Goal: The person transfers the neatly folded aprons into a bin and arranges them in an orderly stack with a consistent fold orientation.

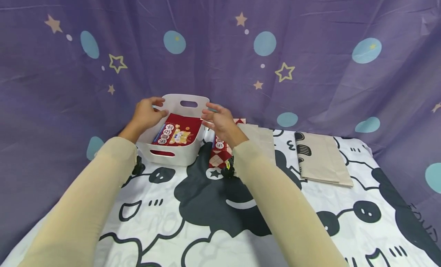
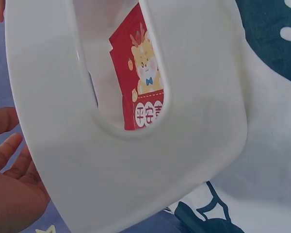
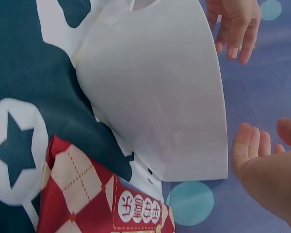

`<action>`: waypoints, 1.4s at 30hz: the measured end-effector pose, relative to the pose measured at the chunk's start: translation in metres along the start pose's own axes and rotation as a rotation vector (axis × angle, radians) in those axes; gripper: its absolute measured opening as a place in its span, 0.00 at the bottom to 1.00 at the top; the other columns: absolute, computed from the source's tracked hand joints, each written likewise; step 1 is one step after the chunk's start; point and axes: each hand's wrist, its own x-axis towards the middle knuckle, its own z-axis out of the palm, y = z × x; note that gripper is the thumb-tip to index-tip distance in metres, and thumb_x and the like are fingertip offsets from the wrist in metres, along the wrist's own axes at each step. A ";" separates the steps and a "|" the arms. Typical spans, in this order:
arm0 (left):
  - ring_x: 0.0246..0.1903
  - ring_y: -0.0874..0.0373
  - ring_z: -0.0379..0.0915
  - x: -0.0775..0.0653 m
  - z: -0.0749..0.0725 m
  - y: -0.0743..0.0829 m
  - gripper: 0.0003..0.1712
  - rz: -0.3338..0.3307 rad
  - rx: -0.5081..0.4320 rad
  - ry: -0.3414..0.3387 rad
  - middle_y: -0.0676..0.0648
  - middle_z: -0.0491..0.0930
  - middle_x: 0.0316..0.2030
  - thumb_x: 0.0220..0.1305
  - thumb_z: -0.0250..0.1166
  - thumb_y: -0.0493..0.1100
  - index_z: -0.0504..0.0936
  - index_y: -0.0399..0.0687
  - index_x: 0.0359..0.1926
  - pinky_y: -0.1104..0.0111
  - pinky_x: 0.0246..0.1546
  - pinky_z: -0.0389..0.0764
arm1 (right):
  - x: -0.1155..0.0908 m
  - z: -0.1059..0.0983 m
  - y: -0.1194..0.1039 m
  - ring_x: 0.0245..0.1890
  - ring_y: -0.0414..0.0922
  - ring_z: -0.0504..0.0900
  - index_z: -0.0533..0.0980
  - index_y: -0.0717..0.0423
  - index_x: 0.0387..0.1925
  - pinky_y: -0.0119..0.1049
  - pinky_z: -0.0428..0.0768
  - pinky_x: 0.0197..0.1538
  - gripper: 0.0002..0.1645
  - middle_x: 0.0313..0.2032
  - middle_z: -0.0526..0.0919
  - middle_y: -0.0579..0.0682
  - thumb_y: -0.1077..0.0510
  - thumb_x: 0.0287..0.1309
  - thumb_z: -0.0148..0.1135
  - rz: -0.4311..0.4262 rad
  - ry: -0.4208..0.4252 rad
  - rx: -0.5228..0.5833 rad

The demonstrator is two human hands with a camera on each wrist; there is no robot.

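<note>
A white plastic basket (image 1: 173, 152) with slotted handles stands at the back left of the cloth. Inside it lies a red printed packet (image 1: 179, 131) with a cartoon dog and white lettering; through the handle slot the left wrist view also shows this packet (image 2: 140, 82). My left hand (image 1: 148, 114) is over the basket's left rim, fingers loosely bent and holding nothing. At the right rim, my right hand (image 1: 220, 121) has its fingers spread, also holding nothing. The right wrist view shows that right hand (image 3: 269, 165) apart from the basket wall (image 3: 155, 92).
A red and cream checked packet (image 1: 220, 156) lies right of the basket, partly behind my right wrist. Beige folded paper bags (image 1: 263, 140) lie beyond it, with another folded beige stack (image 1: 324, 158) farther right. A purple curtain (image 1: 220, 68) hangs close behind.
</note>
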 end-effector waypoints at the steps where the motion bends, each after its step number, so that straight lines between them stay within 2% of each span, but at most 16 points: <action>1: 0.58 0.35 0.73 0.000 0.001 0.000 0.30 0.001 -0.003 0.003 0.32 0.74 0.63 0.70 0.65 0.40 0.72 0.36 0.69 0.46 0.58 0.77 | 0.000 -0.001 0.000 0.49 0.52 0.81 0.72 0.58 0.68 0.48 0.79 0.62 0.31 0.59 0.80 0.60 0.76 0.65 0.55 -0.007 0.004 -0.001; 6: 0.58 0.37 0.73 -0.001 0.005 0.005 0.30 -0.001 -0.040 0.009 0.33 0.75 0.62 0.70 0.65 0.41 0.72 0.38 0.70 0.47 0.57 0.78 | 0.000 -0.009 -0.003 0.44 0.52 0.80 0.72 0.60 0.68 0.44 0.81 0.52 0.32 0.57 0.80 0.62 0.78 0.64 0.54 -0.032 0.022 -0.017; 10: 0.57 0.37 0.74 -0.002 0.008 0.008 0.29 0.012 -0.092 0.014 0.33 0.75 0.62 0.70 0.65 0.39 0.73 0.38 0.69 0.48 0.57 0.77 | -0.003 -0.016 -0.008 0.40 0.49 0.80 0.72 0.59 0.68 0.40 0.79 0.45 0.32 0.53 0.81 0.60 0.77 0.64 0.55 -0.051 0.039 -0.039; 14: 0.56 0.38 0.74 -0.002 0.011 0.011 0.28 0.015 -0.122 0.014 0.34 0.76 0.61 0.70 0.65 0.39 0.73 0.38 0.68 0.49 0.56 0.78 | -0.007 -0.026 -0.012 0.40 0.46 0.80 0.73 0.57 0.67 0.39 0.79 0.46 0.30 0.51 0.82 0.56 0.75 0.65 0.57 -0.072 0.055 -0.076; 19: 0.56 0.41 0.74 -0.003 0.020 0.018 0.28 -0.003 -0.178 -0.008 0.35 0.76 0.62 0.70 0.66 0.41 0.74 0.41 0.69 0.52 0.54 0.79 | -0.012 -0.043 -0.016 0.43 0.46 0.80 0.74 0.54 0.67 0.46 0.79 0.55 0.29 0.55 0.81 0.56 0.73 0.67 0.57 -0.092 0.067 -0.100; 24: 0.55 0.40 0.76 -0.004 0.031 0.028 0.28 0.047 -0.188 -0.016 0.36 0.78 0.60 0.70 0.66 0.41 0.74 0.40 0.68 0.53 0.54 0.80 | -0.012 -0.061 -0.017 0.47 0.47 0.80 0.72 0.55 0.68 0.51 0.76 0.62 0.29 0.58 0.78 0.59 0.73 0.69 0.55 -0.110 0.074 -0.129; 32: 0.54 0.42 0.76 -0.006 0.047 0.044 0.27 0.050 -0.237 -0.045 0.37 0.78 0.59 0.70 0.65 0.39 0.74 0.41 0.68 0.54 0.55 0.80 | -0.013 -0.090 -0.016 0.44 0.46 0.80 0.73 0.57 0.67 0.53 0.77 0.61 0.28 0.47 0.80 0.51 0.74 0.68 0.55 -0.136 0.150 -0.212; 38: 0.52 0.43 0.78 -0.009 0.059 0.057 0.26 0.077 -0.275 -0.046 0.37 0.79 0.59 0.69 0.66 0.37 0.76 0.41 0.66 0.55 0.54 0.80 | -0.018 -0.113 -0.014 0.42 0.42 0.80 0.73 0.57 0.67 0.45 0.80 0.49 0.28 0.43 0.80 0.47 0.73 0.68 0.56 -0.128 0.196 -0.253; 42: 0.53 0.44 0.77 -0.011 0.064 0.066 0.26 0.095 -0.313 -0.044 0.38 0.79 0.58 0.69 0.66 0.37 0.76 0.42 0.67 0.55 0.54 0.81 | -0.021 -0.127 -0.014 0.42 0.42 0.80 0.72 0.58 0.67 0.42 0.80 0.47 0.28 0.41 0.80 0.46 0.73 0.68 0.56 -0.130 0.219 -0.268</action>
